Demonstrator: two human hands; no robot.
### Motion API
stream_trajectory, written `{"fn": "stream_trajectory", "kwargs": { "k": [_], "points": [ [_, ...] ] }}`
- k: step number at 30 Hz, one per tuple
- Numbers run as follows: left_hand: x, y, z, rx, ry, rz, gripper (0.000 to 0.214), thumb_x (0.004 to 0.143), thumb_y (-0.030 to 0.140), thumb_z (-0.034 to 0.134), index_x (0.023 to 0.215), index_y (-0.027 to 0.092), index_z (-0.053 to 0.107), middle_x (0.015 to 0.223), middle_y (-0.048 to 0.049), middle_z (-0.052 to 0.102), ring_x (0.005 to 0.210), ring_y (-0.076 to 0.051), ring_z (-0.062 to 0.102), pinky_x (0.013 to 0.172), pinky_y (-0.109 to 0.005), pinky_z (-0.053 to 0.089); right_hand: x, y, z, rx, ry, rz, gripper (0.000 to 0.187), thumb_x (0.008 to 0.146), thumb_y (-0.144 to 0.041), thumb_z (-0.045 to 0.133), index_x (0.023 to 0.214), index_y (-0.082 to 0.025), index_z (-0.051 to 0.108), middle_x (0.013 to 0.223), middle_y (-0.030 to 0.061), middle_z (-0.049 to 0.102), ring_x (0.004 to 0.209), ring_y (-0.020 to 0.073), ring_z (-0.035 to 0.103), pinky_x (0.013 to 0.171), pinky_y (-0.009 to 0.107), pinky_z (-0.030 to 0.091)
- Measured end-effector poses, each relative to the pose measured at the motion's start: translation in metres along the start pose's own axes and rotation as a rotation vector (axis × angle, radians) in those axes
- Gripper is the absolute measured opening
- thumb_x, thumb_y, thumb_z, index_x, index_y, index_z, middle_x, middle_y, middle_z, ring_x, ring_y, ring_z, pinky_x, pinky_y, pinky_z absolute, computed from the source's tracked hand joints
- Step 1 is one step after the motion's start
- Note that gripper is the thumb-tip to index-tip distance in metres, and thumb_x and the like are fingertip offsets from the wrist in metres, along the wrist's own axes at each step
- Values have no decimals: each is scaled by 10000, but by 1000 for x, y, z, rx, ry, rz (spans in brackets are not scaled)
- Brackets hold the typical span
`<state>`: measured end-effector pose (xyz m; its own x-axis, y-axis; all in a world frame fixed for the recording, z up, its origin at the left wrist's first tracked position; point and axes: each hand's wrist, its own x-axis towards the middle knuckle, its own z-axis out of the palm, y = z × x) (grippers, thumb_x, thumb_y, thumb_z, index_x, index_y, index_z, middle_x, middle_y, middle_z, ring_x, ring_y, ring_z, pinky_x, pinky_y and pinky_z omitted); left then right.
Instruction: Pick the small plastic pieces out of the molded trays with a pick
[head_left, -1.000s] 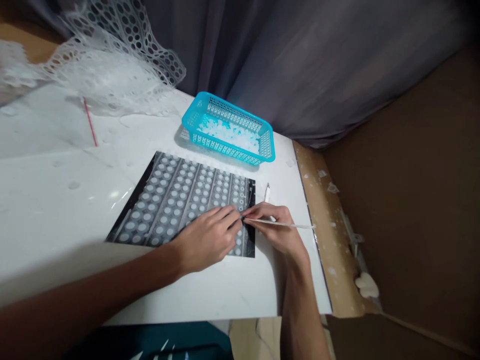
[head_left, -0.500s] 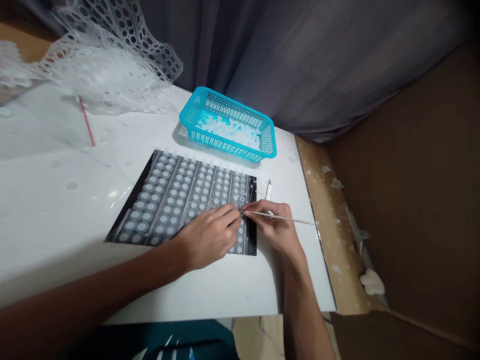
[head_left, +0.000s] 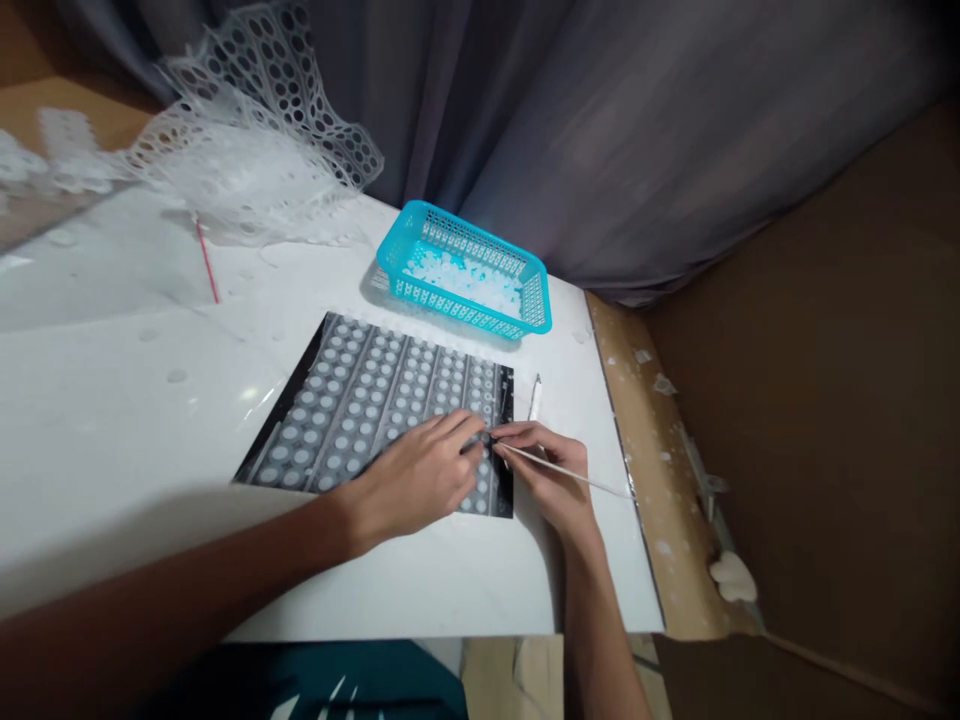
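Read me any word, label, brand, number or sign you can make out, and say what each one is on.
Nothing here can be read as text.
Sheet: small pale marks near its right edge, too small to tell whether they are writing.
Teal cloth: white streaks, cut off by the picture's edge; no letters legible.
Basket: no lettering seen.

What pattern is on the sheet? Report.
Pale-dotted in rows; the sheet shows best in the head view.
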<state>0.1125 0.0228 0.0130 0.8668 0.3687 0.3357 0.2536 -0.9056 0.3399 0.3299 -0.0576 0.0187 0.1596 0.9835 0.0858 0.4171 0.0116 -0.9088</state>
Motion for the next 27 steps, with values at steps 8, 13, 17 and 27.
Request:
{"fn": "stream_trajectory", "kwargs": {
  "k": [8,13,17,27],
  "points": [
    [-1,-3,1,-146,71,-84,274,1042,140,530,1200,147,753,1292,-130,625,1246,-261,624,1050,-427,570,0,4,4,-38,-22,-65,121,952,-316,807,857,-242,811,1107,110,827,1056,278,776,981,459,619],
    [-2,-1,1,-150,54,-85,270,1045,144,534,1184,145,766,1306,-127,626,1275,-269,611,1093,-447,546,-2,5,0,-33,-43,-73,119,947,-285,805,841,-234,795,1129,106,827,1076,280,778,1002,454,606],
    [0,-2,-1,-219,51,-139,258,1016,125,565,1141,174,785,1329,-105,622,1272,-248,621,1106,-429,539,-5,7,-2,-38,-60,-93,142,957,-287,781,828,-227,782,1148,111,828,1059,290,788,963,441,616],
    [0,-3,-1,-315,65,-170,274,1001,127,551,1047,204,809,1291,-78,625,1243,-234,640,1120,-405,509,-6,15,9,-227,65,-243,143,979,-290,725,850,-251,776,1083,63,846,996,286,812,909,406,632]
  ]
}}
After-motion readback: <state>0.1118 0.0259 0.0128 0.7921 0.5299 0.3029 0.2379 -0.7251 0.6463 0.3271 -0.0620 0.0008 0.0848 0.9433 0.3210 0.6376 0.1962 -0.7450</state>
